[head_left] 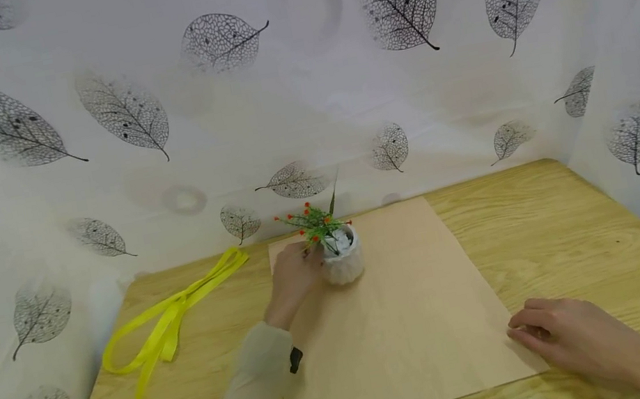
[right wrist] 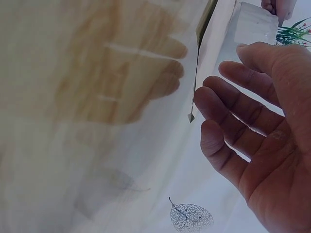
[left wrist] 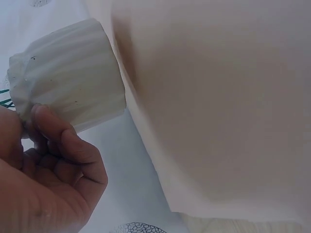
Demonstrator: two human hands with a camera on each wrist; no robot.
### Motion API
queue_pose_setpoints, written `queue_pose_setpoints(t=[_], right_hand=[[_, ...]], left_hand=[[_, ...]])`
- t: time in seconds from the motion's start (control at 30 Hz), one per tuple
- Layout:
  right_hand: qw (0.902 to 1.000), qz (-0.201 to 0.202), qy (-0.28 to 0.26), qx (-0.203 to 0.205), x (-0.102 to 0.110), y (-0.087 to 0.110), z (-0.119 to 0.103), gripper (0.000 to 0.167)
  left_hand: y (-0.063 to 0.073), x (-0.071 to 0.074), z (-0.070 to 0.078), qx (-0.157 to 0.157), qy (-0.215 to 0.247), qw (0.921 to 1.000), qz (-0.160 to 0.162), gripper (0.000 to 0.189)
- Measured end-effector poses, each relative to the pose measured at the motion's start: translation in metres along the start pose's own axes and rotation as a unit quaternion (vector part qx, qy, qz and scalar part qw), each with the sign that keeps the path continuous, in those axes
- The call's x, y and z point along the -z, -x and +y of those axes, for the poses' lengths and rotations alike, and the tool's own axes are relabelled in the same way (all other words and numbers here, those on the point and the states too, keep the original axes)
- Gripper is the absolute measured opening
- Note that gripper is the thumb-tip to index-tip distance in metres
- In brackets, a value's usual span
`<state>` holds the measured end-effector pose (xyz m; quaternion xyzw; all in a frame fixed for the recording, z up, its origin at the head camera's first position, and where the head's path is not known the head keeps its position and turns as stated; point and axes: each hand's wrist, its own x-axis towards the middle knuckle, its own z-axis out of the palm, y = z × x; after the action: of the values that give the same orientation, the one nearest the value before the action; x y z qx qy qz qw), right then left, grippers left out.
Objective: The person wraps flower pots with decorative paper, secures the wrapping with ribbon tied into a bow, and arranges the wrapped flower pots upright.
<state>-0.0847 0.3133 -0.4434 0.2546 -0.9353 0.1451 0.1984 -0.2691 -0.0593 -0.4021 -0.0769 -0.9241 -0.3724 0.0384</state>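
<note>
A small potted plant in a white pot [head_left: 344, 265], with green leaves [head_left: 314, 221] and red tips, is near the far left part of a brown paper sheet [head_left: 406, 333]. My left hand [head_left: 297, 275] pinches the pot's rim from the left; the left wrist view shows the thumb and fingers at the upper edge of the white pot [left wrist: 73, 73]. Whether its base touches the paper I cannot tell. By the paper's near right corner is my right hand [head_left: 571, 335]. In the right wrist view that hand [right wrist: 257, 111] has loosely curved fingers and holds nothing.
A looped yellow ribbon [head_left: 171, 319] lies on the wooden table [head_left: 581, 240], left of the paper. White cloth [head_left: 316, 101] printed with dark leaves stands behind the table and along both sides.
</note>
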Motion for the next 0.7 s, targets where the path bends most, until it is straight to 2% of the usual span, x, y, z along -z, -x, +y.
queue_pose_setpoints(t=[0.47,0.7], right_hand=[[1.0,0.002,-0.002,0.003,0.0,-0.002,0.0,0.023],[0.9998,-0.021,-0.006,-0.002,0.001,-0.002,-0.001,0.02]], left_hand=[[-0.006,-0.013,0.011,0.028,-0.004,0.9994,-0.022,0.043],[-0.007,-0.019,0.011,0.029,-0.004,0.9988,-0.038,0.045]])
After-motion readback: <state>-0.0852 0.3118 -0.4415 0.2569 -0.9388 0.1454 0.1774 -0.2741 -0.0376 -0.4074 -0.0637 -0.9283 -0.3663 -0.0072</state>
